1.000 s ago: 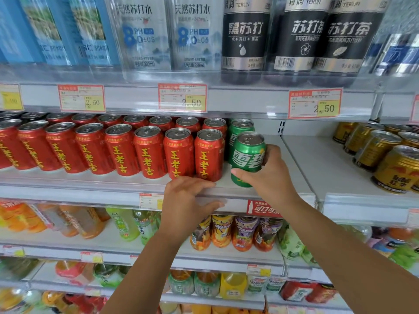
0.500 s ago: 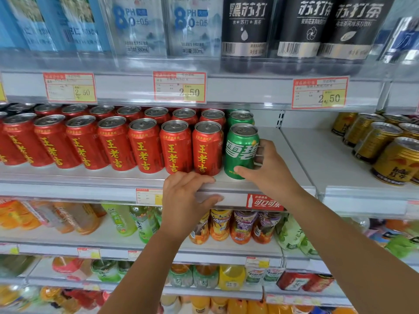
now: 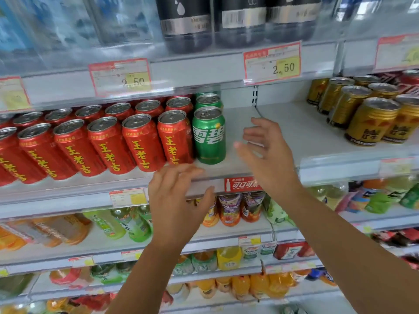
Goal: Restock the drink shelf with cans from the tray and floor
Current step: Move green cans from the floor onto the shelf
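Neatly beside the red cans point(image 3: 108, 143), label outward for display, the green can point(image 3: 209, 137) stands free; left hand point(image 3: 176, 205) and right hand point(image 3: 269, 159) are spread, empty.

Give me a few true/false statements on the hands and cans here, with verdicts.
1. The right hand grips the front green can. False: its fingers are spread and clear of the can.
2. The front green can stands upright, just right of the red cans. True.
3. The left hand holds a red can. False: it is open and holds nothing.
4. Gold cans sit further right on the same level. True.
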A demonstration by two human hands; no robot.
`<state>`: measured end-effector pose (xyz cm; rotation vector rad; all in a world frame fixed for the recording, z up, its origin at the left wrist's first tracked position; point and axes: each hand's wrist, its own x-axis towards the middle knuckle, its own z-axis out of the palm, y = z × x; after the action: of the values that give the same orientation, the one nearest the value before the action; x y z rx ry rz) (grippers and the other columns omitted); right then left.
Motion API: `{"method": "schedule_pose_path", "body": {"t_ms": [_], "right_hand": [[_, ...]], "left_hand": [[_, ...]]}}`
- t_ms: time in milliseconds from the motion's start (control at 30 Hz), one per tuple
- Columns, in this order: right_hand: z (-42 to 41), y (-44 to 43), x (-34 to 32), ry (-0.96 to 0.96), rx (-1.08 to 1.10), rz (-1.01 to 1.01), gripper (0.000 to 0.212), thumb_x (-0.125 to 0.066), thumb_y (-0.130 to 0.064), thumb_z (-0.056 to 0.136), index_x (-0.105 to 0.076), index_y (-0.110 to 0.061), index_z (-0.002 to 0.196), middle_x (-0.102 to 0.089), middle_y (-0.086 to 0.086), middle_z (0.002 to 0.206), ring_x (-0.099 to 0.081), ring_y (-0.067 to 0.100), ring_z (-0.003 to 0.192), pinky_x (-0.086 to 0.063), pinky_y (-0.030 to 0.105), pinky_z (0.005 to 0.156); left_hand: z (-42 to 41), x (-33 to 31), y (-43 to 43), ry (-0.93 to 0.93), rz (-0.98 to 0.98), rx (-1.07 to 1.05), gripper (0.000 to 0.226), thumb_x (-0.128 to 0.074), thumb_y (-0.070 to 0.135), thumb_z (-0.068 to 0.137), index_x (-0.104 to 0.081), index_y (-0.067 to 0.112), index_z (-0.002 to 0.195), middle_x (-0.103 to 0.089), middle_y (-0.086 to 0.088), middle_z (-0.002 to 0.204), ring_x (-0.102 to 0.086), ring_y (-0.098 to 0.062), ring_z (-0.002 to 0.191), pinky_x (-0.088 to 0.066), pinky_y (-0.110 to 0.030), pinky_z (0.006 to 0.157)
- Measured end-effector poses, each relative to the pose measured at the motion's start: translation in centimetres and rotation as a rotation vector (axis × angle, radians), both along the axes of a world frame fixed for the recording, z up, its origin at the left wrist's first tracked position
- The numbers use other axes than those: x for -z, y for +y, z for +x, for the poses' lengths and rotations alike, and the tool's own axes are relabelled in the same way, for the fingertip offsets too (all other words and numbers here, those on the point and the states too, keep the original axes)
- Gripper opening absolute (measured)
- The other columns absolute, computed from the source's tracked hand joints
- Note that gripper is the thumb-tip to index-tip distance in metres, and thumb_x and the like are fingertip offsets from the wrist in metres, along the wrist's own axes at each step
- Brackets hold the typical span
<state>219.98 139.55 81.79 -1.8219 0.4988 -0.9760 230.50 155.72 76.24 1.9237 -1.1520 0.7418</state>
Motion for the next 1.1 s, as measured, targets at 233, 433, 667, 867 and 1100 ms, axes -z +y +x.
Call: {"method": "schedule_pose_path", "body": {"t_ms": [233,433,667,867,1100], "right_hand": [[-14.5,-2.6,10.2,-0.007,0.327,0.222,0.025,-0.059,-0.011,0.094,-0.056,-0.031,0.11,-0.067,-0.006,0.101,-0.066,0.013,0.097,-0.052,0.027,0.084],[-28.4,-3.5,27.0,0.271,0.733,0.652,0.019,-0.06,-0.012,0.092,-0.06,-0.029,0.101,-0.07,-0.003,0.099,-0.068,0.017,0.09,-0.053,0.025,0.08],[-39.3,-0.5,53.1,0.673,0.911,1.065,0.018,-0.058,-0.043,0.082,-0.06,-0.038,0.099,-0.07,-0.002,0.092,-0.066,0.029,0.088,-0.054,0.039,0.08],[-44.9,2.2,75.7,0.852,0.896,1.33,0.035,-0.059,-0.025,0.089,-0.054,-0.021,0.123,-0.064,0.003,0.107,-0.063,0.027,0.093,-0.053,0.038,0.08],[-48.0,2.5,92.9,0.879,0.879,1.364,0.086,-0.078,-0.026,0.075,-0.029,-0.027,0.146,-0.043,0.005,0.138,-0.052,0.025,0.118,-0.045,0.034,0.091]], "left_hand": [[-11.2,8.8,-7.3,0.436,0.406,0.549,0.021,-0.061,0.037,0.082,-0.069,0.026,0.099,-0.06,0.018,0.108,-0.052,-0.005,0.106,-0.029,-0.006,0.095],[-19.4,25.9,-10.6,0.791,0.935,0.711,0.026,-0.056,0.046,0.077,-0.065,0.034,0.098,-0.057,0.022,0.106,-0.058,-0.006,0.105,-0.048,-0.027,0.092],[-26.5,49.6,-12.7,0.88,1.401,0.639,0.018,-0.069,0.033,0.078,-0.063,0.038,0.095,-0.061,0.01,0.104,-0.063,-0.014,0.098,-0.052,-0.031,0.08],[-31.7,70.4,-14.9,0.846,1.594,0.596,0.041,-0.071,0.031,0.084,-0.06,0.025,0.123,-0.056,0.005,0.12,-0.059,-0.014,0.103,-0.051,-0.037,0.087],[-37.9,87.1,-18.6,0.774,1.551,0.711,0.088,-0.075,0.032,0.082,-0.023,0.031,0.153,-0.04,-0.005,0.144,-0.045,-0.019,0.128,-0.039,-0.03,0.101]]}}
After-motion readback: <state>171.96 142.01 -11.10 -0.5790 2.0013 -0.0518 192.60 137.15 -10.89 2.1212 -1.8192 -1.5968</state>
